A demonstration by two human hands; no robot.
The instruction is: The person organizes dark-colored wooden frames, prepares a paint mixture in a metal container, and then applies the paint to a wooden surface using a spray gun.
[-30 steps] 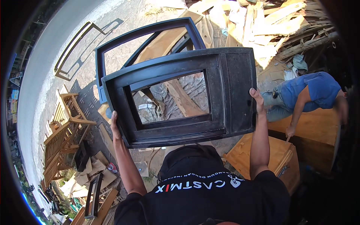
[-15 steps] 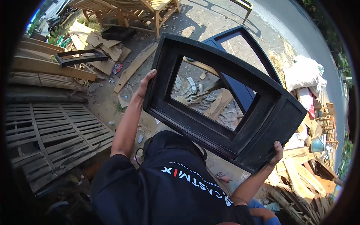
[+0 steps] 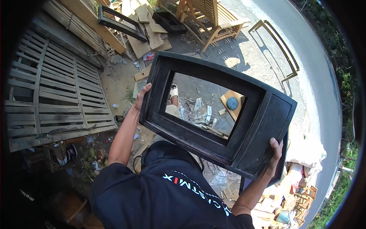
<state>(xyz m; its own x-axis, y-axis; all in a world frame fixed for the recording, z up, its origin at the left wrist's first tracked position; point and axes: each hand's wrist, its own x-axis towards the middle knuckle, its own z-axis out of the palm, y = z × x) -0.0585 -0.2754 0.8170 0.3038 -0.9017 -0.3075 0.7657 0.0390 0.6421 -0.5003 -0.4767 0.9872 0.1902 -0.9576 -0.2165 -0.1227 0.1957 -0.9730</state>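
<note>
A black wooden frame point(image 3: 263, 128) with a deep rim and a rectangular opening is held up tilted in front of my body, its right end lower. My left hand point(image 3: 143, 95) grips its left edge, thumb on the rim. At the lower right, my right hand point(image 3: 276, 149) clasps the other end, thumb on the solid panel; its other fingers are hidden behind. A second dark frame point(image 3: 283, 168) shows partly behind that end. Through the opening appear a sandalled foot point(image 3: 174, 91), crumpled plastic sheeting and a wooden board point(image 3: 240, 99) bearing a round dark disc point(image 3: 232, 103).
On the left stands a slatted panel point(image 3: 63, 87). Beyond are a small black frame point(image 3: 122, 23), scrap planks point(image 3: 143, 42), a black tray point(image 3: 167, 23) and a slatted wooden chair point(image 3: 213, 24). A white sack point(image 3: 305, 152) and wood scraps lie at right, beside the road point(image 3: 320, 76).
The surroundings have swung clockwise in view as I turn left. Both hands keep hold of the black frame. The second dark frame now shows at the lower right instead of above it.
</note>
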